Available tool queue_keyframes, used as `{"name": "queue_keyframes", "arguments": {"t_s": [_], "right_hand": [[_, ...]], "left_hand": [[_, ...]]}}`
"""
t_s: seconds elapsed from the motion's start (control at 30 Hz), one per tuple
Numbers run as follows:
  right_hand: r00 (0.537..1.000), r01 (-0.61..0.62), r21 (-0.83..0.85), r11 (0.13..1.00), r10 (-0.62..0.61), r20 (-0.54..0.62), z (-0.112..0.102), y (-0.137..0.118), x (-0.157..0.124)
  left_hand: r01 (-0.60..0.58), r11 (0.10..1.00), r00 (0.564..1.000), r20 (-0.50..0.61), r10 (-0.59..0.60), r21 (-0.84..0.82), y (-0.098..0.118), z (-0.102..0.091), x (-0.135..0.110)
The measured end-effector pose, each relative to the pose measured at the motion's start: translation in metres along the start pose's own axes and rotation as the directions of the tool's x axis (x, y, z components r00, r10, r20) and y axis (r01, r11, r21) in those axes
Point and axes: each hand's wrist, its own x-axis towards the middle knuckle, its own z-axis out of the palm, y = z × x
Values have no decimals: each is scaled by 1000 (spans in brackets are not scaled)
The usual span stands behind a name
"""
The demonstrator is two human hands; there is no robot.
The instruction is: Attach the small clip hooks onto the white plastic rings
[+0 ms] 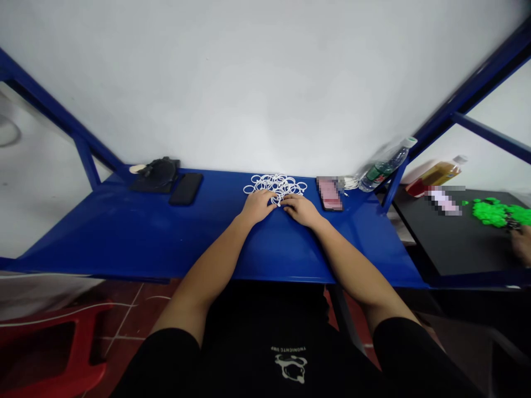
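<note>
Blue metal bench: black pouch, black smartphone, pixelated phone, plastic water bottle. Black side table: heaped green pieces. Amber bottle beyond. Red plastic stool, lower left.

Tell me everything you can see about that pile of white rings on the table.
The pile of white rings is a loose, overlapping heap of many thin, round loops that look like plastic or rubber, though the material is hard to tell. It lies flat near the back edge of the blue table. The left hand and right hand rest on its near side, covering part of it.
</note>
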Motion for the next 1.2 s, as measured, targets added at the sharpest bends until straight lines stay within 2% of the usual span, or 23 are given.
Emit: {"name": "queue_keyframes", "arguments": {"t_s": [0.17, 0.33, 0.47, 0.67, 0.9, 1.03, 1.2], "right_hand": [[999, -23, 29, 999, 24, -32, -2, -4, -1], [987, -52, 87, 995, 65, -148, -6, -13, -1], [971, -55, 137, 989, 84, -223, -10, -18, -1], [968, -72, 164, 984, 109, -225, -13, -24, -2], [979, -35, 193, 981, 73, -192, -14, -25, -3], [975, -4, 210, 978, 50, -215, -12, -22, -3], [974, -66, 270, 961, 121, -191, -14, -20, -2]], "left_hand": [[-27, 999, 997, -74, 25, -21, 1, 1, 1], [-12, 997, 978, -206, -3, -70, 3, 2, 2], [-33, 993, 971, -238, 6, -110, 9, -1, 0], [-88, 983, 982, -179, 59, -159, 20, -10, -2], [-157, 974, 982, -129, 136, -165, 22, -4, -4], [-167, 969, 984, -89, 152, -181, 24, -4, -5], [-196, 953, 980, -20, 197, -229, 31, -7, -6]]}}
